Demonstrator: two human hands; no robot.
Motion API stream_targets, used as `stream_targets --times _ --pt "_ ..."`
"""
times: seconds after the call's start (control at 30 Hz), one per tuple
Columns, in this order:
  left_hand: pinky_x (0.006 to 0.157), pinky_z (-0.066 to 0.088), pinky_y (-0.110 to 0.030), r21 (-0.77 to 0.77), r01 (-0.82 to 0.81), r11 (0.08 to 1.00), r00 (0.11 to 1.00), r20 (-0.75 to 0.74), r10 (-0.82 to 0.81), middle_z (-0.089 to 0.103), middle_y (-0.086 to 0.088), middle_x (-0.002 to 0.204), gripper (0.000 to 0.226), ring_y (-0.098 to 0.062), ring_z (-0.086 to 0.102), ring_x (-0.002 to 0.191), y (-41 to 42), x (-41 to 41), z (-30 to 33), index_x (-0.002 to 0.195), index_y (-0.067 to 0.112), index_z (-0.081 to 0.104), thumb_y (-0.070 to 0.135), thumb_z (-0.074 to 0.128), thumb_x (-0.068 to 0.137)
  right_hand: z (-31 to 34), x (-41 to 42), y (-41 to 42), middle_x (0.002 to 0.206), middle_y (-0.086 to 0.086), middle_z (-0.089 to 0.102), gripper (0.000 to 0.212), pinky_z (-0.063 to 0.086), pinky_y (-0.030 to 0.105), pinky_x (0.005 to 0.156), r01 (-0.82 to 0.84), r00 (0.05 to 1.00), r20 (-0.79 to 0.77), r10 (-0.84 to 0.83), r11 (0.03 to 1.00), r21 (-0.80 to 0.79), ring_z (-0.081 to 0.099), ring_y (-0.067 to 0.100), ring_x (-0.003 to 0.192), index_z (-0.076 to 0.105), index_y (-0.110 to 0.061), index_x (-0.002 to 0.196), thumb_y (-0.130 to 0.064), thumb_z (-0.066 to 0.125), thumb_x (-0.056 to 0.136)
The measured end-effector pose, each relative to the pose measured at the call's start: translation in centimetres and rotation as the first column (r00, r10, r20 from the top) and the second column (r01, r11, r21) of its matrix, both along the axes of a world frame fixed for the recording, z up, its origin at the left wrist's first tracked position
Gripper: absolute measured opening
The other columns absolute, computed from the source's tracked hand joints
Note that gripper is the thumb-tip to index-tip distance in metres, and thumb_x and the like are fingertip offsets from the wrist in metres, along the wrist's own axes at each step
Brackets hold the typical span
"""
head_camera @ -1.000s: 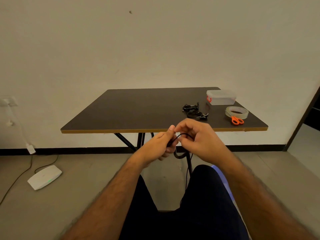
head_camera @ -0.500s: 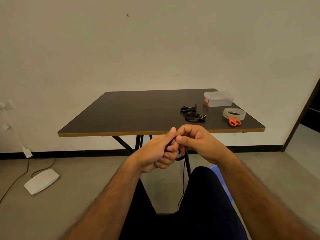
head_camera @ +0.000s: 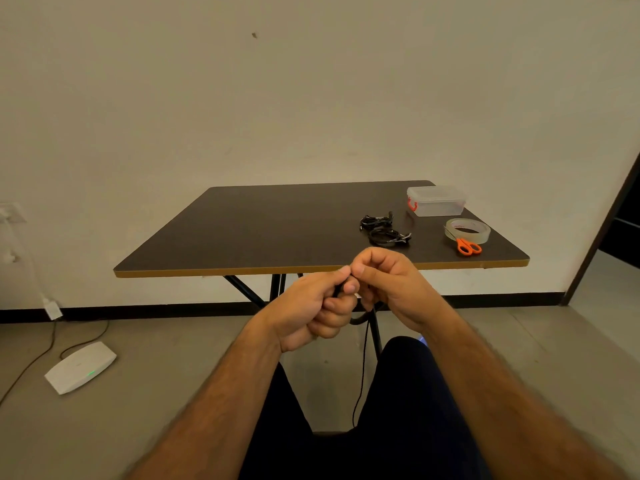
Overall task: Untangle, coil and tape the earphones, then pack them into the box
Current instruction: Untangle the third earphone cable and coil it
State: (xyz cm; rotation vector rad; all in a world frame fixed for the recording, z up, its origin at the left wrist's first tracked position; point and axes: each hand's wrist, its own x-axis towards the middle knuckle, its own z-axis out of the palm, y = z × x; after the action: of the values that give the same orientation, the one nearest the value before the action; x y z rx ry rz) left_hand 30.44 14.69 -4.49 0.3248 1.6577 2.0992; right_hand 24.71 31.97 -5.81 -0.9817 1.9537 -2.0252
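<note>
Holding both fists together just short of the table (head_camera: 311,271) edge, my left hand (head_camera: 311,313) gripped the coiled earphone cable (head_camera: 362,362), right hand (head_camera: 391,289) pinching it beside; the loose tail hung straight down between my knees.

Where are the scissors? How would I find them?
Look at the dark brown table, near its front right corner. The small orange-handled scissors lie there, touching the front of the clear tape roll. Nothing else on the table has such big bright orange loops.
</note>
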Motion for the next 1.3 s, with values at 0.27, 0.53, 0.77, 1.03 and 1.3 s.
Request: stream_targets --times 0.27,0.53,0.77,1.03,1.3 --pt "0.04 0.018 -0.017 0.037 0.051 0.998 0.998 -0.037 -0.05 0.028 0.006 0.058 0.034 -0.005 0.021 0.046 1.1 0.5 0.1 0.073 0.02 0.049 0.044 0.041 0.096 0.6 -0.3 0.3 0.074 0.018 0.057 0.012 0.047 0.025 0.053 0.086 0.995 -0.053 -0.089 0.994 -0.061 0.046 0.029 0.062 0.068 -0.009 0.086 -0.021 0.064 0.089" --pt "0.041 0.015 -0.019 0.259 -0.12 0.958 0.984 -0.099 0.15 0.029 0.005 0.059 0.032 -0.005 0.021 0.045 1.4 -0.2 1.0 0.079 0.017 0.048 0.036 0.036 0.101 -2.6 0.7 -1.9 0.073 0.019 0.058 0.027 0.046 0.027 0.051 0.067 0.994 0.088 -0.072 0.996 0.053 0.052 0.021 0.055 0.063 0.005 0.099 -0.019 0.052 0.101" --pt "0.043 0.026 -0.02 0.155 -0.383 0.911 0.839 -0.354 0.413 0.035 0.006 0.06 0.032 -0.007 0.027 0.048 0.8 -1.0 2.1 0.088 0.014 0.051 0.03 0.031 0.107 -3.0 2.4 -2.5 0.071 0.003 0.062 0.018 0.051 0.026 0.058 -0.061 0.991 0.128 0.032 0.971 0.23 0.057 0.015 0.058 0.067 -0.009 0.098 -0.018 0.052 0.101" --pt "0.042 0.034 -0.02 0.08 -0.625 0.777 0.605 -0.579 0.547 0.043 0.01 0.057 0.031 -0.007 0.037 0.047 0.5 -2.1 1.5 0.09 0.013 0.053 0.025 0.031 0.108 -0.4 3.4 -1.6 0.068 -0.003 0.066 0.018 0.057 0.025 0.072 -0.067 0.991 -0.062 0.115 0.857 0.511 0.065 0.012 0.063 0.063 -0.018 0.114 -0.015 0.055 0.099" --pt "0.057 0.05 -0.033 -0.311 -0.742 0.593 0.584 -0.735 0.345 0.054 0.003 0.067 0.034 -0.009 0.054 0.058 -0.5 -2.9 -1.1 0.089 0.018 0.058 0.034 0.034 0.106 2.1 3.2 -0.7 0.065 -0.005 0.064 0.012 0.054 0.028 0.062 0.109 0.969 -0.242 0.048 0.798 0.593 0.059 0.011 0.059 0.068 -0.021 0.103 -0.019 0.059 0.096"
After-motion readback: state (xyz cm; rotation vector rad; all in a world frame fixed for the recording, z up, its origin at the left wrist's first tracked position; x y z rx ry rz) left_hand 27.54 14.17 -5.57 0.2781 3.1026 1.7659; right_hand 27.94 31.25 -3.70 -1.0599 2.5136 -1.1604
